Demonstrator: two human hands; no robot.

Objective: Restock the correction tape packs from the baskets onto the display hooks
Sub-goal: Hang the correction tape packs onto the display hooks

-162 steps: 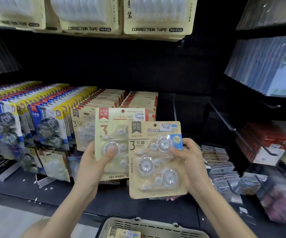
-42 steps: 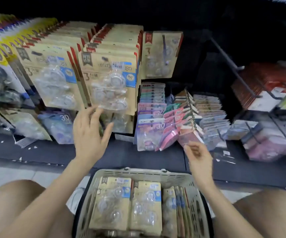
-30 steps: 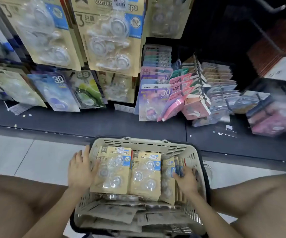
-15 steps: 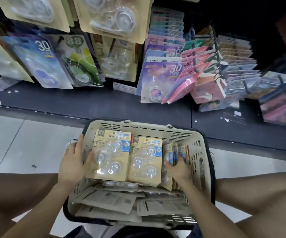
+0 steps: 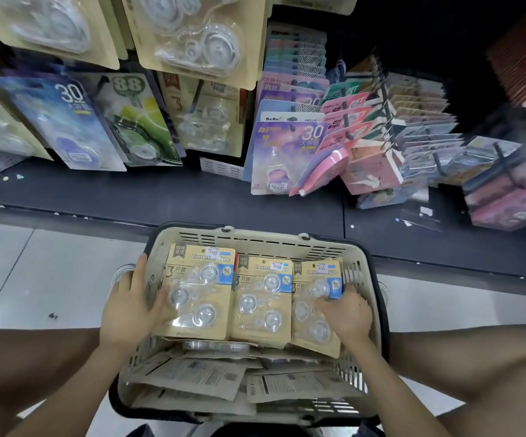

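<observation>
Rightmost pack newly under right grip

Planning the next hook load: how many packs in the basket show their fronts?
3, side by side in the basket: left pack gripped by the left hand, middle pack, right pack held by the right hand. More may hide behind; others lie face down.

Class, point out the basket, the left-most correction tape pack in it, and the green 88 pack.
basket (image 5: 261,237), head view, far rim.
left-most correction tape pack (image 5: 197,294), head view, clear blister.
green 88 pack (image 5: 135,121), head view, card middle.
</observation>
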